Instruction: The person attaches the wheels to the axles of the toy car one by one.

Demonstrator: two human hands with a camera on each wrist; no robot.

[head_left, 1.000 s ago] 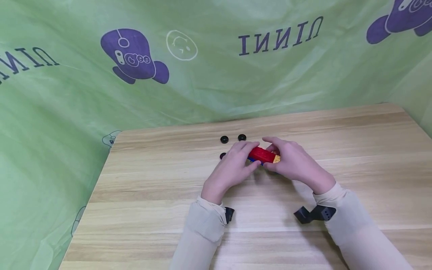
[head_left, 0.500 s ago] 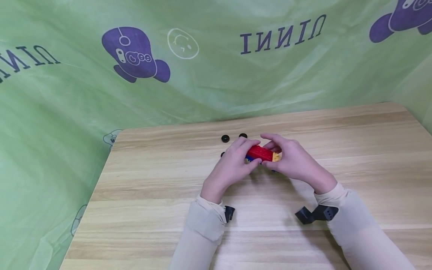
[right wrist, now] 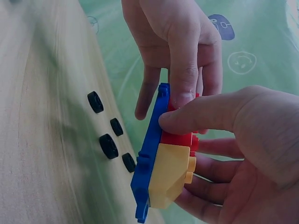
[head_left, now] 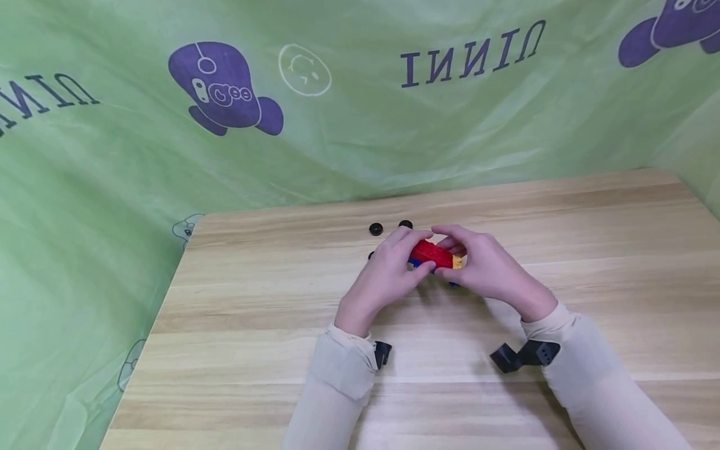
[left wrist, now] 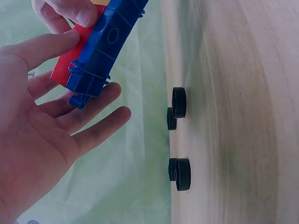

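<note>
Both hands hold a toy car body made of building bricks above the table. Its blue chassis (left wrist: 100, 53) has small clips along its edges. On top sit a red brick (head_left: 432, 254) and, at the right end, a pale yellow sloped brick (right wrist: 169, 172) with studs. My left hand (head_left: 385, 269) pinches the left end, thumb on the near side, its lower fingers spread. My right hand (head_left: 489, 265) grips nearer the yellow end, its thumb pressed along the blue and red side. Black wheels (right wrist: 108, 146) stand on the table beyond the hands, several in all.
The wood-grain table (head_left: 242, 350) reaches back to a green printed curtain (head_left: 349, 137). In the head view two wheels (head_left: 375, 229) show near the back edge, and another is mostly covered by the left hand.
The toy body has tilted slightly and shifted a little left in the hands, so more of the yellow brick's studs show. The hands keep nearly the same place, and the wheels stay put.
</note>
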